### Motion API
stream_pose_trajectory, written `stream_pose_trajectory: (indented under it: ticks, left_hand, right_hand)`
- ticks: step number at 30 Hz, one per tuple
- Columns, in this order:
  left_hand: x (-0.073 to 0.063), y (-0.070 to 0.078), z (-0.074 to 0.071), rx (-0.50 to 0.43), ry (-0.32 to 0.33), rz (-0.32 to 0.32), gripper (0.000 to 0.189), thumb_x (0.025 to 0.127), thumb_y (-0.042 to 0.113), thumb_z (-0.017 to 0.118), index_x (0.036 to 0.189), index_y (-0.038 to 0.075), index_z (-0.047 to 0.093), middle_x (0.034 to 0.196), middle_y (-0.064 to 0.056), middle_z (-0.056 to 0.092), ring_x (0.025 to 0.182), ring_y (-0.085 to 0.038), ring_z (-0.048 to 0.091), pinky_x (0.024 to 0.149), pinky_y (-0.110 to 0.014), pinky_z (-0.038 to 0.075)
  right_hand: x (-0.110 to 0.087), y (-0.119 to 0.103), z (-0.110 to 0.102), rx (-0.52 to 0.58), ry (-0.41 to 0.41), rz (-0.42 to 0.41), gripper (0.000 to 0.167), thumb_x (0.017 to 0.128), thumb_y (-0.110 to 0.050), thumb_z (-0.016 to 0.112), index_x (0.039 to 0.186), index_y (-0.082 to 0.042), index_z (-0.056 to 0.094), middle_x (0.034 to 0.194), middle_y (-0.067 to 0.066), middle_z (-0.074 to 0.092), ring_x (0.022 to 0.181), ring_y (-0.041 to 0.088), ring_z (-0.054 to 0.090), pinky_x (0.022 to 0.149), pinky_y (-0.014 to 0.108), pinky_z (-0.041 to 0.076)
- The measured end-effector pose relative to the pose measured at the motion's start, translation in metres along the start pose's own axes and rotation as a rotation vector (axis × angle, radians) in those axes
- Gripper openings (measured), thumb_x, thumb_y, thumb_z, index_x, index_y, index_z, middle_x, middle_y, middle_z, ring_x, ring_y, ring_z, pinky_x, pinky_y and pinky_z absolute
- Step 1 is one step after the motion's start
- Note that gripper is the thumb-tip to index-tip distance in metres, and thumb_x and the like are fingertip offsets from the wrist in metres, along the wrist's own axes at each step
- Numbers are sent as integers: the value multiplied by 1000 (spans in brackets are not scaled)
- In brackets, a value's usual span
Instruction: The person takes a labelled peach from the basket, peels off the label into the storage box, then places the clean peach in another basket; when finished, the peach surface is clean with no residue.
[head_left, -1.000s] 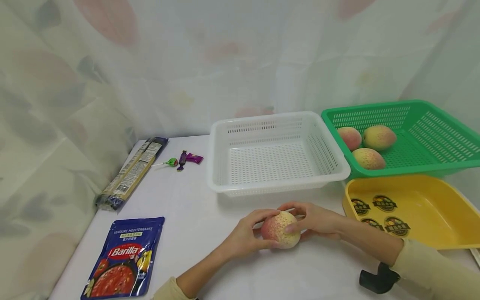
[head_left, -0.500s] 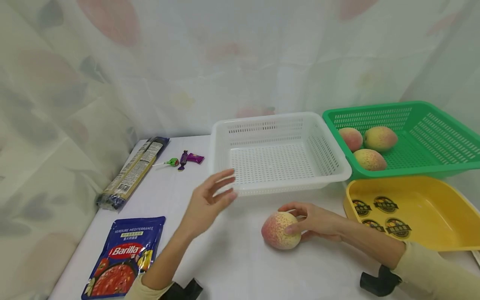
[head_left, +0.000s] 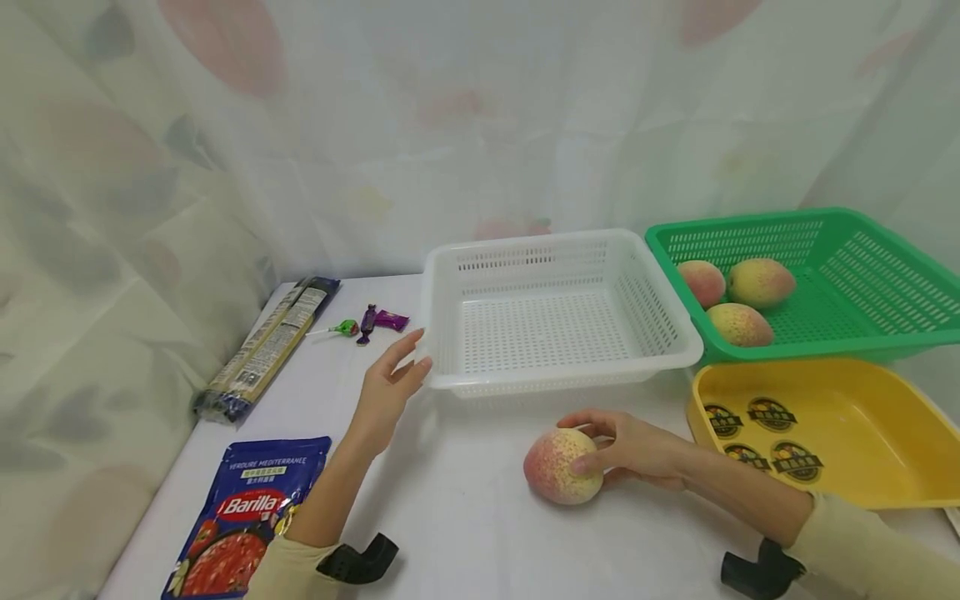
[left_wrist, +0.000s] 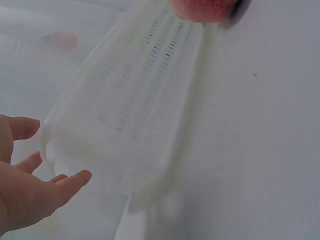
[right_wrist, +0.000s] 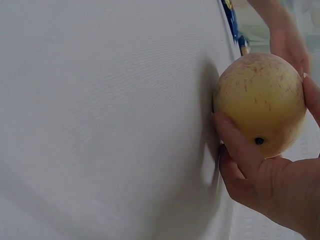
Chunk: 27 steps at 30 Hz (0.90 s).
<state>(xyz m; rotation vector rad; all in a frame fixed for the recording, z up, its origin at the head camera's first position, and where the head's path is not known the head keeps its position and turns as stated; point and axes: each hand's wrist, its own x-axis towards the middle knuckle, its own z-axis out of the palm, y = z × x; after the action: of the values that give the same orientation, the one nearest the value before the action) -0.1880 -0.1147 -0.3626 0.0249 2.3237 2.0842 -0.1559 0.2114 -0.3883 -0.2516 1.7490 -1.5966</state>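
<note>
My right hand point(head_left: 637, 450) grips a red-and-yellow peach point(head_left: 553, 467) low over the white table, fingers behind it and thumb on its near side. In the right wrist view, the peach point(right_wrist: 260, 100) shows a small dark spot where a stem would be, with my thumb and fingers around it. My left hand point(head_left: 381, 402) is raised beside the front left corner of a white perforated basket point(head_left: 562, 372), its fingers spread and holding nothing. The left wrist view has the left fingertips point(left_wrist: 80, 181) right at the rim of the basket point(left_wrist: 150, 90).
A green basket point(head_left: 885, 337) with several peaches stands at the back right, a yellow tray point(head_left: 877, 442) before it. On the left lie a Barilla sauce pouch point(head_left: 240, 517), a pack of spaghetti point(head_left: 270, 346), a lollipop point(head_left: 345, 327) and two purple-wrapped candies point(head_left: 391, 320).
My left hand has let go of the peach and moved left and away from me to the white basket's corner. The right hand still holds the peach in the same place.
</note>
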Motion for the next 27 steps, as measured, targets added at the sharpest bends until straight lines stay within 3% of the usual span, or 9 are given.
stream_pose_trajectory:
  ticks: [3, 10, 15, 21, 27]
  left_hand:
    - [0, -6, 6, -46, -19, -25, 50, 98, 9, 54, 145, 15, 40, 151, -10, 27, 126, -31, 45, 101, -37, 42]
    - [-3, -9, 13, -81, -17, -10, 48, 99, 8, 51, 145, 12, 39, 150, -11, 29, 125, -33, 46, 99, -35, 44]
    - [-4, -11, 12, -97, -15, -6, 48, 99, 7, 51, 145, 12, 39, 150, -12, 29, 125, -35, 45, 99, -38, 44]
    - [-4, -11, 10, -90, -3, -5, 48, 99, 8, 51, 145, 12, 39, 150, -12, 28, 126, -37, 44, 100, -41, 42]
    - [-4, -11, 9, -87, -3, -5, 48, 99, 8, 51, 145, 12, 39, 150, -12, 28, 125, -35, 45, 98, -34, 44]
  right_hand:
    - [0, 1, 0, 15, -1, -8, 62, 84, -14, 72, 137, 0, 42, 129, 19, 44, 105, 29, 52, 83, 43, 54]
    - [-2, 3, -4, 67, -8, -33, 63, 84, -12, 72, 138, 2, 43, 127, 20, 44, 105, 28, 53, 84, 44, 54]
    - [-14, -15, -21, 73, -32, -82, 61, 88, -14, 67, 141, -1, 39, 132, 20, 40, 107, 30, 52, 87, 45, 53]
    - [-49, -60, -66, -22, -27, -216, 55, 92, -5, 58, 143, -9, 38, 139, 18, 34, 107, 32, 53, 87, 41, 52]
    - [-76, -84, -146, -93, 20, -350, 52, 96, 4, 44, 141, -21, 43, 138, 4, 42, 108, 24, 55, 84, 40, 54]
